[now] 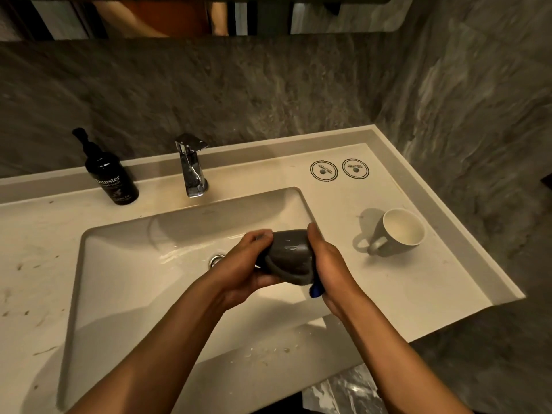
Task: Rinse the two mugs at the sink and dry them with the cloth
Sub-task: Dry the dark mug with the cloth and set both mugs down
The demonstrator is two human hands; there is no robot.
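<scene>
Over the white sink basin I hold a grey mug on its side between both hands, handle toward me. My left hand grips its left end. My right hand presses on its right end, and a bit of blue cloth pokes out under that palm. A second grey mug with a white inside stands upright on the counter to the right, handle pointing left.
A chrome tap stands behind the basin, with no water visible. A dark soap pump bottle is at the back left. Two round coasters lie at the back right. The counter ends at the right edge.
</scene>
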